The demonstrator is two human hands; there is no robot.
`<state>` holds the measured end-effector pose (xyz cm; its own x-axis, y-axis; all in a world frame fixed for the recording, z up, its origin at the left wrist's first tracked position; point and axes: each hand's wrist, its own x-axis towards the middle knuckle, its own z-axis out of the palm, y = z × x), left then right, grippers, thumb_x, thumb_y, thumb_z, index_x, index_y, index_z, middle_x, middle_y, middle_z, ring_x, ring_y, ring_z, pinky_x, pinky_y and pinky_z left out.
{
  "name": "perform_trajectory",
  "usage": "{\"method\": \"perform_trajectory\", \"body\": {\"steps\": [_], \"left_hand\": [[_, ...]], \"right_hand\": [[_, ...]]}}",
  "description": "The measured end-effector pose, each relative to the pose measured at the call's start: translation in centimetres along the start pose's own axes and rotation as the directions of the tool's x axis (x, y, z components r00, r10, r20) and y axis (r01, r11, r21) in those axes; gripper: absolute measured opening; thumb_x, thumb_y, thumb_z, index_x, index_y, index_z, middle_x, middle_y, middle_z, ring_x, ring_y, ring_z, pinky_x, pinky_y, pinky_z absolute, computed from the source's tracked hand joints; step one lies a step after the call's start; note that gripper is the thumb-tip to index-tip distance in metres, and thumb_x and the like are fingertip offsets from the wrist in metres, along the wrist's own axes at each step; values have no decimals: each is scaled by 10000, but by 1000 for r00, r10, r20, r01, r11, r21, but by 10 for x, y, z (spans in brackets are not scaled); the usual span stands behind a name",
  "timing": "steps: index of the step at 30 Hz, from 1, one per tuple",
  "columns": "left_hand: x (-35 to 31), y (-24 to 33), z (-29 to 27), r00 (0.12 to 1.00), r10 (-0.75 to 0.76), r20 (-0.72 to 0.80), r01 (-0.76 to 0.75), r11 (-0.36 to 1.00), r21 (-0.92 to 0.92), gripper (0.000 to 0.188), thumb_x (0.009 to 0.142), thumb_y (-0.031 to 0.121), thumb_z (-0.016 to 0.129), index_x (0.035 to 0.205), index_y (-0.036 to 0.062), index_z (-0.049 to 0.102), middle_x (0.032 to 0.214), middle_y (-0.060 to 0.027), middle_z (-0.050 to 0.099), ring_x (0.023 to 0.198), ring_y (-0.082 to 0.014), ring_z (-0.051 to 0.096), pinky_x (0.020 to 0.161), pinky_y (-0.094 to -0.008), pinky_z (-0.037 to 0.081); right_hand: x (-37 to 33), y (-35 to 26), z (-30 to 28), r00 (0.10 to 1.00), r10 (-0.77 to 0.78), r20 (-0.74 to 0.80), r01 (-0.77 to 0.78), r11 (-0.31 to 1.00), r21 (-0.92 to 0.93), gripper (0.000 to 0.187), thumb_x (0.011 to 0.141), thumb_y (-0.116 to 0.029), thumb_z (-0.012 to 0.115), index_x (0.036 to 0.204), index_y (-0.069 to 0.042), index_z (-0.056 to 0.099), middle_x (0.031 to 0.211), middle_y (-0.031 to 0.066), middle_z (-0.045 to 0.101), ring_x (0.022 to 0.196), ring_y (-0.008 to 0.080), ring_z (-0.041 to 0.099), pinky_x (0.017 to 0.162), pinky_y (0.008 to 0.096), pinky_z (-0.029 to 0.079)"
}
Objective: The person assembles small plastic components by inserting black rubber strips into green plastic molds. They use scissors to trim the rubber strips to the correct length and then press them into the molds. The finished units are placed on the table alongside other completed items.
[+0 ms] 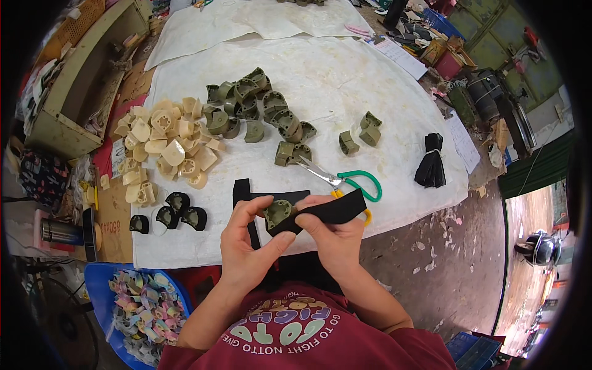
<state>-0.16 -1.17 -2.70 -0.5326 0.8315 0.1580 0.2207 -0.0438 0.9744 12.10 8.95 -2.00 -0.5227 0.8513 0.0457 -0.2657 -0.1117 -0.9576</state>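
My left hand grips an olive-green shoe heel, thumb below and fingers at its far side. A black strip lies against the heel's near side, and its free end sticks out to the right. My right hand pinches this strip close to the heel. Beneath the hands, more black strips lie on the white-covered table. Scissors with one green and one yellow handle rest just beyond my right hand, blades partly apart. Several black-covered heels sit at the table's near left.
Cream heels are piled at left, with loose green heels beside them. A tied bundle of black strips lies at right. Below the table's left corner stands a blue tub of colourful scraps. A metal flask is at far left.
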Motion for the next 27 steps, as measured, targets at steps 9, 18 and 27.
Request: {"method": "perform_trajectory", "body": {"steps": [9, 18, 27], "left_hand": [[-6, 11, 2, 997, 82, 1, -81, 994, -78, 952, 654, 88, 834, 1448, 40, 311, 1138, -96, 569, 1130, -198, 515, 1037, -363, 340], [-1, 4, 7, 998, 54, -40, -55, 998, -32, 737, 694, 109, 809, 1331, 36, 445, 1081, -86, 593, 1088, -197, 542, 977, -325, 388], [0, 4, 0, 997, 1, 72, 6, 995, -102, 409, 690, 83, 790, 1048, 31, 597, 976, -60, 595, 916, -158, 571, 827, -282, 437]], "right_hand": [[10, -10, -19, 951, 270, 151, -298, 932, 208, 168, 802, -44, 727, 960, -10, 683, 1033, 75, 651, 888, 130, 602, 826, 278, 473], [3, -17, -14, 989, -68, 133, 108, 942, -317, 210, 765, -63, 760, 965, -51, 698, 959, 73, 655, 857, 168, 617, 780, 287, 481], [13, -7, -20, 960, -118, 255, 202, 922, -331, 254, 697, -38, 771, 941, -67, 706, 1127, 86, 584, 986, 169, 578, 818, 292, 470]]}}
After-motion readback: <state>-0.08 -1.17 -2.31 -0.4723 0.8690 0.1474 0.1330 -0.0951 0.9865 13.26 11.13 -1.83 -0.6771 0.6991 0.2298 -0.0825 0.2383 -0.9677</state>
